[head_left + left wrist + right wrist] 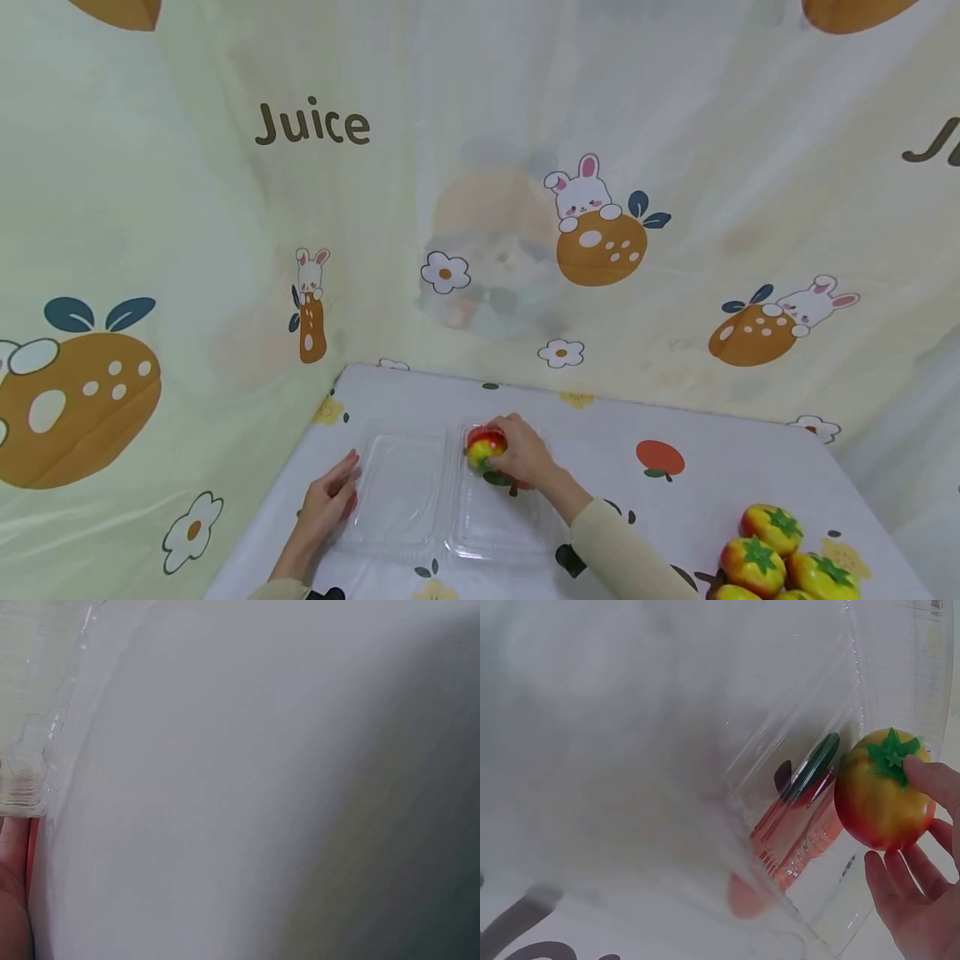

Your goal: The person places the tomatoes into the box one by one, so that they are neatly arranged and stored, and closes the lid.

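A clear plastic clamshell box [468, 552] lies unfolded on the table, its two halves side by side. My right hand [525, 457] holds a red-and-yellow tomato-like fruit [881, 814] over the far end of the right half. In the right wrist view, the thumb rests by its green star-shaped leaves and the fingertips are at its underside. My left hand [328, 498] is at the outer edge of the left half, fingers extended along it. The left wrist view catches only part of that hand [13, 900] beside the clear plastic edge [56, 724].
Several more red-and-yellow fruits [753, 565] are grouped at the front right of the table, partly cut off by the frame. A white cloth [600, 425] printed with fruit and flowers covers the table. Printed curtains [480, 108] hang behind it and to the left.
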`<state>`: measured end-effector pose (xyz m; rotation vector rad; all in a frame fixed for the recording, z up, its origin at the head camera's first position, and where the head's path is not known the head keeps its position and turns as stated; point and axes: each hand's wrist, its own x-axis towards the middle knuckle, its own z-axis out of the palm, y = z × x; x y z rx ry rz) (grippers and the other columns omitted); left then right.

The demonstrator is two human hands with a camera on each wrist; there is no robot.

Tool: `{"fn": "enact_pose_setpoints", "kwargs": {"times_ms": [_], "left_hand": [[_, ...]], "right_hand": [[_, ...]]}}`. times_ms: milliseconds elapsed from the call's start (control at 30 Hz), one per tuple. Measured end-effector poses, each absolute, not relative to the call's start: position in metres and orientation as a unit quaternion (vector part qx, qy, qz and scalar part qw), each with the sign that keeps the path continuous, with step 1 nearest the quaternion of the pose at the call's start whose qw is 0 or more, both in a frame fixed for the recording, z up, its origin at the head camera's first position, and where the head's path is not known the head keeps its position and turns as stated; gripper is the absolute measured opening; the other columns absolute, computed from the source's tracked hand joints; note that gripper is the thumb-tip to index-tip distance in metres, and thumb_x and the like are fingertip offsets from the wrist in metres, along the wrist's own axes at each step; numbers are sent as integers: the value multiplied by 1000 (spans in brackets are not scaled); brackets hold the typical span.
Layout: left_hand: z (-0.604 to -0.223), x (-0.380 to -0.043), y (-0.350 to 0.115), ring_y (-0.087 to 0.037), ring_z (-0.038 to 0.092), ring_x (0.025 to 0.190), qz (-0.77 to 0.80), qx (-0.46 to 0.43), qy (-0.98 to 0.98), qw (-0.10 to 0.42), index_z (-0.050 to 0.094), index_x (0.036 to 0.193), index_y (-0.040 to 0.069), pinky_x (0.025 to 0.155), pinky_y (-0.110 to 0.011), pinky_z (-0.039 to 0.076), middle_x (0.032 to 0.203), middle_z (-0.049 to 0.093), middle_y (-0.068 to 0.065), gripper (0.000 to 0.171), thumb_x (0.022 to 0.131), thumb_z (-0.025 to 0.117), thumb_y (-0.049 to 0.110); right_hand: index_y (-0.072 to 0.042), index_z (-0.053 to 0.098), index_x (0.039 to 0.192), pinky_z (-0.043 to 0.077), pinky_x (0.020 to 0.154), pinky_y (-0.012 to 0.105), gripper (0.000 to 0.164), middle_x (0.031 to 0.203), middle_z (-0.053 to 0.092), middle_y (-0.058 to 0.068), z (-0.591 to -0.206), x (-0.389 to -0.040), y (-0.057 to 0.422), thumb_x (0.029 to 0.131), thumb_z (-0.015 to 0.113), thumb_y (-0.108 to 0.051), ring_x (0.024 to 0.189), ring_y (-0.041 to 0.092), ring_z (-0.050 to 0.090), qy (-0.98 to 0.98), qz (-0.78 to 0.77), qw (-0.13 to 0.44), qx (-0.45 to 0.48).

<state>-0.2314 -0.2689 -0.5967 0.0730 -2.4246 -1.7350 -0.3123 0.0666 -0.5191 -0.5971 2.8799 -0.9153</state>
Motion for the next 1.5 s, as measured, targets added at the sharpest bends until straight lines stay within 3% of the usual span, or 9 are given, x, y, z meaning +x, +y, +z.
{"fn": "enact_pose_setpoints", "kwargs": {"times_ms": [500,733,1267,1500], "left_hand": [[-596,-232,-270,-32,53,127,-576,33,-813,73,50,142,-1,100,-21,43,151,42,-12,46,96,54,-4],[-598,-231,-269,-31,54,127,-580,38,-811,72,51,141,-1,96,-13,40,151,42,-11,46,95,54,-5],[-597,-232,-269,-33,53,127,-581,22,-810,76,50,141,-2,95,-12,39,151,42,-14,47,95,52,-7],[-597,-231,-269,-36,55,124,-585,12,-806,93,51,139,-4,91,-10,41,149,43,-16,46,94,53,-10]], "right_hand": [[-6,62,121,51,94,46,51,110,57,9,-521,-311,66,76,85,-16,100,25,55,938,-290,30,-188],[-6,61,118,52,91,42,45,106,57,7,-525,-312,64,80,82,-18,95,23,54,929,-319,25,-187],[-8,60,126,51,94,46,60,115,56,10,-521,-313,63,74,86,-25,104,25,55,944,-280,35,-173],[-7,59,125,51,92,48,62,113,56,10,-518,-313,67,73,88,-26,100,25,55,944,-277,42,-177]]}}
